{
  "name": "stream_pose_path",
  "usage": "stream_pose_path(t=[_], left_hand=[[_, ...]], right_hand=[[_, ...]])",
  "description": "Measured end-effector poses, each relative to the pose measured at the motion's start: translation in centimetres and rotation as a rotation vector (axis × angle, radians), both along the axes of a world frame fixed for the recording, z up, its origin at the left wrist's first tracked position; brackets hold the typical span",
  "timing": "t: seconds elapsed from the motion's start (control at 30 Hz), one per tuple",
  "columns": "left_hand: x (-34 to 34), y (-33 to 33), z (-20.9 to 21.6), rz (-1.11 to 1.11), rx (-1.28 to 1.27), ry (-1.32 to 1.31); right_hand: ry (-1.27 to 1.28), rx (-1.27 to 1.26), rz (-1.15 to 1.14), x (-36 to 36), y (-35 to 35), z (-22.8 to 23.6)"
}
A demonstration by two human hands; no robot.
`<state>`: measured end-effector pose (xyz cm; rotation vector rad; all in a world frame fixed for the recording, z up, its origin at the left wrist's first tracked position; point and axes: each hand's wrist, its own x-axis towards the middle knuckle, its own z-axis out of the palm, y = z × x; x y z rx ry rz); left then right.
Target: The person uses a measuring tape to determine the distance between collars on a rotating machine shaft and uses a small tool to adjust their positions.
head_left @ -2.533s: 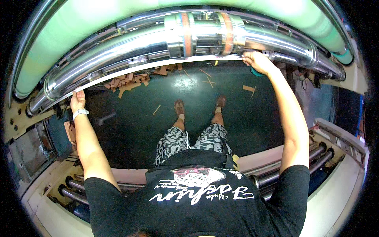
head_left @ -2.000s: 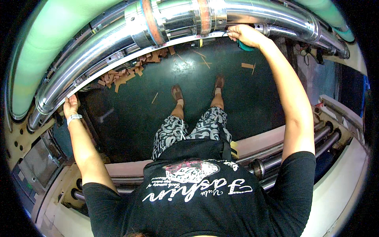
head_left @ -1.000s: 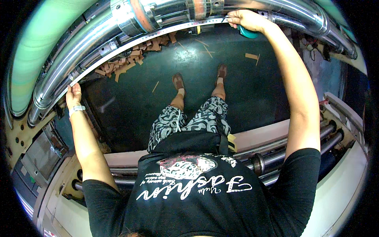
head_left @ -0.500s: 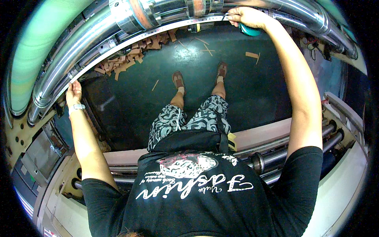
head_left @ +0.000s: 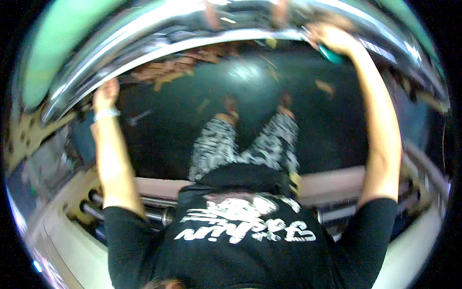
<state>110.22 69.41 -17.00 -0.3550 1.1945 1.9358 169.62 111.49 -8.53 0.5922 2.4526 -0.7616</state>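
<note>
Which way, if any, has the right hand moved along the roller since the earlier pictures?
No, neither way clearly: despite blur, the right hand still sits just right of the right orange band on the roller; the view shifted.

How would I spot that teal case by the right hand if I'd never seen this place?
Find the shiny metal roller arching across the top. Below it in the picture runs a thin white tape; follow it rightward to the person's right hand. The teal case shows just under that hand, blurred but more vivid than the dark floor behind it.
</note>
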Motion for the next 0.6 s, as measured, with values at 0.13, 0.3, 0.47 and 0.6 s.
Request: stream_pose_path(t=[0.13,0.3,0.47,0.6], left_hand=[[3.2,3.5,1.9,0.179,-0.011,0.059],[3.3,5.3,3.1,0.105,-0.218,0.304],[2.0,3.0,2.6,0.145,-0.272,0.356],[0.8,2.6,2.8,0.089,-0.285,0.390]], right_hand=[[0.078,-0.032,-0.245,-0.6,-1.2,0.0],[0.133,-0.436,-0.458,-3.8,-2.6,0.2],[0.129,-0.374,-0.409,-6.4,-4.8,2.4],[0.144,-0.395,-0.397,-6.5,-5.4,2.1]])
